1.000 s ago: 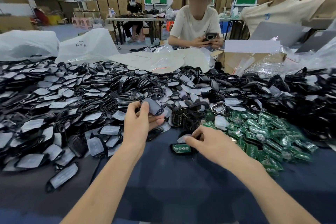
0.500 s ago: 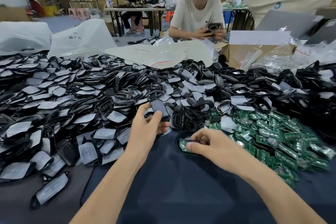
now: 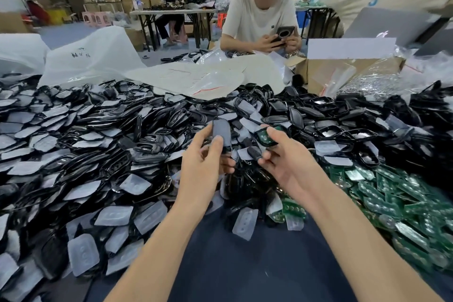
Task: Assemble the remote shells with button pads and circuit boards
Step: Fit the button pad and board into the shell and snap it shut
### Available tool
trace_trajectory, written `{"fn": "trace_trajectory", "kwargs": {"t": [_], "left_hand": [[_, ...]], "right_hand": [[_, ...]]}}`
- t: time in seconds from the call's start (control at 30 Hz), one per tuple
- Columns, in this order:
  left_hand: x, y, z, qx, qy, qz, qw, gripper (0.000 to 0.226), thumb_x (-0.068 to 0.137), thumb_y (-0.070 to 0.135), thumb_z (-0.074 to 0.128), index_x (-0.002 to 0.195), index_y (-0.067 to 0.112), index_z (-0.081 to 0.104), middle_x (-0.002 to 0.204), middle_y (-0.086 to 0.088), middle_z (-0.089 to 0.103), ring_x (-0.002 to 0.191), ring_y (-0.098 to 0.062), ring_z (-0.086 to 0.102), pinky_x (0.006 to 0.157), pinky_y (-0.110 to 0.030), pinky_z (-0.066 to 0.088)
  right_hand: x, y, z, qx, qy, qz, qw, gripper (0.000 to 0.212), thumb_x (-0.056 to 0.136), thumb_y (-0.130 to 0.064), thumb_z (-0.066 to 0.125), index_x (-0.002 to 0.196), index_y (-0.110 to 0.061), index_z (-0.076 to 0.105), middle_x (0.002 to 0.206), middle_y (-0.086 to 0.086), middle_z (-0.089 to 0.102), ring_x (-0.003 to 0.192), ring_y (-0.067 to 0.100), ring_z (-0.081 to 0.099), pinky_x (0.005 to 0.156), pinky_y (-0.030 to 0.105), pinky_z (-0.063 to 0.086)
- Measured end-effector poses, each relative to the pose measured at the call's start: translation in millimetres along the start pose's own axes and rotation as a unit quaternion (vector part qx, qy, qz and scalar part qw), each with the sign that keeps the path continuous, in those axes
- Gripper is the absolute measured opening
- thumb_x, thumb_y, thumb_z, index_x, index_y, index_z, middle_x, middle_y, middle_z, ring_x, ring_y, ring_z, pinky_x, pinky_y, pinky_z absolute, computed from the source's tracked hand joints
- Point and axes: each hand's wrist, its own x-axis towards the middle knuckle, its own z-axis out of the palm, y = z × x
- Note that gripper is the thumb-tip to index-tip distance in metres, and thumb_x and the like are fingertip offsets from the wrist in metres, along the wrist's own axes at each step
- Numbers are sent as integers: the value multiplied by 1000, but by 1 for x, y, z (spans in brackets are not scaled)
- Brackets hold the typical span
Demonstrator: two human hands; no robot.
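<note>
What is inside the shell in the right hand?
A green circuit board sits in the shell, which the right hand pinches. The index finger covers part of the board; anything beneath it is hidden.

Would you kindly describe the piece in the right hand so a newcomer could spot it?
Start at the black heap of shells covering the table. Above its middle, the right hand holds one black shell in the air. Unlike its neighbours, it shows a green circuit board inside.

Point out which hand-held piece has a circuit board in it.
The shell in the right hand: a green board shows inside. The left hand grips a plain dark grey piece.
</note>
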Motion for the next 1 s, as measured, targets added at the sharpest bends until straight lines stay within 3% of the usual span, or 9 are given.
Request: {"fn": "trace_trajectory", "kwargs": {"t": [0.07,0.2,0.33,0.5,0.7,0.83,1.0], "left_hand": [[0,-5,2,12,0,2,1000,35,104,20,56,138,21,53,73,1,69,64,-16,68,58,-27,58],[-3,-9,3,61,-12,28,998,31,104,21,56,135,22,56,80,0,73,66,-16,70,60,-26,58],[-3,-10,2,111,-17,44,993,29,104,23,56,132,29,57,86,0,74,68,-17,71,62,-27,58],[-2,-10,-1,116,-13,47,992,29,103,24,57,127,40,59,91,-3,70,69,-16,71,64,-27,59],[-6,-9,-3,172,-72,45,981,34,104,27,54,113,59,61,87,14,70,69,-11,69,64,-24,58],[-7,-12,-5,230,-117,37,965,29,102,29,56,123,47,65,79,12,70,64,-7,66,61,-18,53],[-3,-10,-11,247,-73,42,965,23,99,26,61,118,37,69,71,17,65,57,-5,61,57,-18,49]], "right_hand": [[5,6,-3,13,-14,0,1000,16,97,-16,66,106,-3,69,78,8,72,65,17,70,64,30,61],[6,14,-8,-29,-70,-12,997,17,101,-14,58,111,-3,67,101,14,78,85,25,77,70,26,61],[2,17,-10,-99,-107,-26,989,15,101,-16,58,110,-11,68,101,10,78,80,20,75,65,21,57],[3,17,-10,-119,-89,-32,988,16,104,-18,56,116,-14,66,98,9,78,74,17,72,58,22,54],[5,12,-13,-76,-55,-64,994,16,104,-17,56,114,-15,68,102,9,78,90,26,76,71,27,59],[4,12,-16,-94,-81,-40,991,17,104,-19,56,115,-15,69,107,9,77,92,28,76,71,26,59],[3,13,-16,-135,-85,-55,986,23,93,-27,67,111,-13,70,102,7,78,85,20,74,70,24,59]]}}
